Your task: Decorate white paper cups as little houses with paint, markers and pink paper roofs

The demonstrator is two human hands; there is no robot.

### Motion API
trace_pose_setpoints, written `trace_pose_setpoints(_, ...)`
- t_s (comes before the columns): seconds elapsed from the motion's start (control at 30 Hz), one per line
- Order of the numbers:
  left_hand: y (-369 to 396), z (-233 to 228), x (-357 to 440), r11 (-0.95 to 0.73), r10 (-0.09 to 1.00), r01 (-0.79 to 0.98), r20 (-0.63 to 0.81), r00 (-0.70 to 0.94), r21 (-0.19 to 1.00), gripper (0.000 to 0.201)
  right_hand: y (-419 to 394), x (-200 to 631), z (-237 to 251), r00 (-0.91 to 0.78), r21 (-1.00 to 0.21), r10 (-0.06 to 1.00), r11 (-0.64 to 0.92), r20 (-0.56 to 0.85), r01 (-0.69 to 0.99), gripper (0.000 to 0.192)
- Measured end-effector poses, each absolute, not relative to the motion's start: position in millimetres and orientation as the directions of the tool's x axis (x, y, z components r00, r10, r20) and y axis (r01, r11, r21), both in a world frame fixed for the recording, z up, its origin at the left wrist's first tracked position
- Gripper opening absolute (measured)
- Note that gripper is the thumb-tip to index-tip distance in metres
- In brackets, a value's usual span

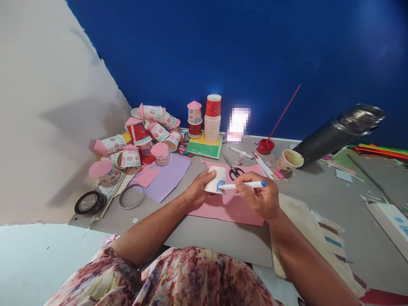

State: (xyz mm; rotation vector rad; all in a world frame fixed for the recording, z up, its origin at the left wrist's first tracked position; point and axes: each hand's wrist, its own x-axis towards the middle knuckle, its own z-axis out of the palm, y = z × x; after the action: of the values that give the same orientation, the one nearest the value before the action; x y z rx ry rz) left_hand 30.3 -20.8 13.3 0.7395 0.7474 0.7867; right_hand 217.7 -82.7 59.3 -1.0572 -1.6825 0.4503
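Note:
A white paper cup [214,175] is gripped in my left hand [198,185], tilted on its side over a sheet of pink paper [232,212]. Blue marks in a rounded shape show on the cup's wall. My right hand [263,196] is closed round a white marker [245,185] with a blue end, and its tip meets the blue marks or lies very near them. Just behind the hands lie black-handled scissors [236,171] on the pink paper.
Decorated cups [130,155] with pink tops are piled at left. A cup stack [213,123] stands at the back. Right of my hands are a patterned cup [288,161], a red holder with a stick [265,146], a dark cylinder [334,134] and a cloth [298,216]. Tape [91,202] lies far left.

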Motion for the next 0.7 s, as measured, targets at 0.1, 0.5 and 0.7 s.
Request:
trace_pose_setpoints(0.1,-21.1,12.9,30.3,0.494,0.818,-0.344,-0.294,0.494,0.798,0.057,-82.9,217.9,58.4,-0.065,-0.751,0.831,0.530,0.553,0.394,0.014)
trace_pose_setpoints(0.5,-20.9,12.1,29.9,0.494,0.822,-0.353,-0.295,0.487,0.794,0.055,-82.8,220.5,57.5,-0.051,-0.774,0.847,0.507,0.530,0.380,0.015)
trace_pose_setpoints(0.7,-20.3,10.1,30.0,0.535,0.810,-0.380,-0.329,0.486,0.755,0.056,-81.9,219.5,57.8,0.004,-0.753,0.832,0.500,0.555,0.427,0.016)
